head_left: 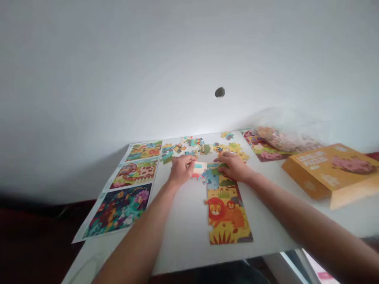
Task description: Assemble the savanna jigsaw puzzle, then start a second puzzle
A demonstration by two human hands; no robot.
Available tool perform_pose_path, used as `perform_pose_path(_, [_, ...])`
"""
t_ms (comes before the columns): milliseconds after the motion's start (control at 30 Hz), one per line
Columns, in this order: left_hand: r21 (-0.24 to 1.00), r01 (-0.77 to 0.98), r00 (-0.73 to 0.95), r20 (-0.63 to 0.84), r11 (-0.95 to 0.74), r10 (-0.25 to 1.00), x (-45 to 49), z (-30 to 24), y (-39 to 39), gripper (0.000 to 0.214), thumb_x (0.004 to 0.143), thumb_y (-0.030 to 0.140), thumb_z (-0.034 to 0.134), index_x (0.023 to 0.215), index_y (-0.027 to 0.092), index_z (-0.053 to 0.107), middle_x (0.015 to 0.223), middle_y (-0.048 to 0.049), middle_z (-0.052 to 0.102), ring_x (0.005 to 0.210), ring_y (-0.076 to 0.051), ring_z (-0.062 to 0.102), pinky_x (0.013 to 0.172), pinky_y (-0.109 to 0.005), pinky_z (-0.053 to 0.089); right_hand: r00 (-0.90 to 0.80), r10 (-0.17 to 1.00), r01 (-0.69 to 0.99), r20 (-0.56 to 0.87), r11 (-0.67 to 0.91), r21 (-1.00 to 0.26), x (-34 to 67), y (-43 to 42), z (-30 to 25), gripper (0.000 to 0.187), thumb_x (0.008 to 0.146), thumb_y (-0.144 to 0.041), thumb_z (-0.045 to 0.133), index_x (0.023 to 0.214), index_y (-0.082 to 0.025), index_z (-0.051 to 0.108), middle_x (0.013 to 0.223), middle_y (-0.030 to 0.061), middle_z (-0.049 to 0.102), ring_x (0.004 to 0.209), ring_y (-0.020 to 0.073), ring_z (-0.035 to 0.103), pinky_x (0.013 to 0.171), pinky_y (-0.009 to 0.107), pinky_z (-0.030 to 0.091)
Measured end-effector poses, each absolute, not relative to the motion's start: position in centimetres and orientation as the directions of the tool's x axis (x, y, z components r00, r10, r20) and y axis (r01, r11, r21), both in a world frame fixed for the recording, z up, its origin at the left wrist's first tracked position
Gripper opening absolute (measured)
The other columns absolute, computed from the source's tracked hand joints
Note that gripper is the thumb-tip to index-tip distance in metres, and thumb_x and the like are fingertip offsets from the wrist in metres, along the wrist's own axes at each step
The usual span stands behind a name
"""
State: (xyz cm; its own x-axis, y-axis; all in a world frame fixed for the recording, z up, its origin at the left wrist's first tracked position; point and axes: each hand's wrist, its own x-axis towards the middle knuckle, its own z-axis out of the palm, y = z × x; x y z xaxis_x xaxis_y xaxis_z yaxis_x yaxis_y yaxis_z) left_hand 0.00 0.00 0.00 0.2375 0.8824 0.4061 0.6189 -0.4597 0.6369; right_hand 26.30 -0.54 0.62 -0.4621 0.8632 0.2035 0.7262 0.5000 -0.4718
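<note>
Forearms (148, 225) closest. Left hand (181, 169) pinches pale puzzle section (200, 169) at its 3 o'clock, nearer hand; puzzle strip (223, 213) runs 12–6, section at its 11; right hand (233, 167) loosely spread on 12 end.

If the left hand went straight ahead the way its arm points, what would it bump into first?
Probably the loose puzzle pieces just past the left hand, on the way to the wall. It's hard to tell the hand's height here, so it might pass over them.
</note>
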Motion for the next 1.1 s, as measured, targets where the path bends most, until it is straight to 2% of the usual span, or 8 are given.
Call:
perform_pose_path(200, [0.649, 0.630, 0.279, 0.325, -0.428, 0.904, 0.3, 1.0, -0.6, 0.016, 0.079, 0.027, 0.054, 0.072, 0.018, 0.066, 0.070, -0.0022, 0.072, 0.072, -0.020, 0.068, 0.073, -0.031, 0.051, -0.464, 0.860, 0.730, 0.214, 0.508, -0.457, 26.4, -0.6, 0.6, 0.033, 0.085, -0.022, 0.068, 0.118, -0.023, 0.070, 0.115, 0.0102, 0.062, 0.111, 0.0245, 0.060, 0.100, 0.037, 0.044])
perform_pose_path(333, [0.560, 0.702, 0.331, 0.291, -0.440, 0.898, 0.6, 2.0, -1.2, 0.017, 0.079, 0.026, 0.057, 0.066, 0.019, 0.066, 0.064, -0.0012, 0.069, 0.075, -0.021, 0.064, 0.076, -0.033, 0.046, -0.467, 0.856, 0.737, 0.223, 0.516, -0.436, 26.5, -0.5, 0.5, 0.032, 0.085, -0.024, 0.069, 0.118, -0.023, 0.070, 0.116, 0.0100, 0.061, 0.111, 0.0255, 0.059, 0.098, 0.039, 0.044])
perform_pose_path(500, [0.430, 0.764, 0.431, 0.214, -0.481, 0.877, 1.0, 2.4, -1.7, 0.020, 0.081, 0.035, 0.063, 0.067, 0.022, 0.069, 0.069, 0.0000, 0.070, 0.083, -0.021, 0.060, 0.087, -0.039, 0.036, -0.462, 0.853, 0.749, 0.240, 0.521, -0.409, 26.3, -0.9, 0.6, 0.031, 0.086, -0.024, 0.068, 0.117, -0.023, 0.070, 0.116, 0.0096, 0.061, 0.110, 0.0253, 0.060, 0.096, 0.038, 0.044])
perform_pose_path(667, [0.383, 0.748, 0.503, 0.204, -0.542, 0.840, 1.1, 2.2, -1.8, 0.023, 0.076, 0.046, 0.072, 0.073, 0.023, 0.069, 0.074, 0.0015, 0.068, 0.080, -0.019, 0.056, 0.087, -0.038, 0.031, -0.483, 0.831, 0.747, 0.277, 0.556, -0.364, 26.0, -1.3, 0.9, 0.029, 0.086, -0.020, 0.067, 0.115, -0.024, 0.071, 0.113, 0.0094, 0.062, 0.109, 0.0245, 0.059, 0.096, 0.038, 0.044])
perform_pose_path(933, [0.374, 0.763, 0.494, 0.187, -0.527, 0.849, 0.7, 2.2, -1.6, 0.016, 0.075, 0.038, 0.073, 0.075, 0.022, 0.067, 0.081, 0.0005, 0.067, 0.085, -0.020, 0.056, 0.087, -0.037, 0.032, -0.493, 0.824, 0.729, 0.280, 0.566, -0.385, 26.0, -1.3, 0.9, 0.028, 0.087, -0.019, 0.065, 0.114, -0.024, 0.072, 0.113, 0.0092, 0.061, 0.107, 0.0233, 0.060, 0.098, 0.038, 0.044])
perform_pose_path(1100, [0.342, 0.783, 0.488, 0.178, -0.519, 0.854, 0.7, 2.2, -1.6, 0.018, 0.076, 0.039, 0.073, 0.074, 0.022, 0.065, 0.081, -0.0006, 0.066, 0.088, -0.022, 0.056, 0.088, -0.038, 0.033, -0.493, 0.821, 0.724, 0.286, 0.570, -0.388, 26.1, -1.2, 0.8, 0.027, 0.087, -0.019, 0.065, 0.113, -0.023, 0.072, 0.112, 0.0095, 0.061, 0.106, 0.0228, 0.060, 0.098, 0.037, 0.045])
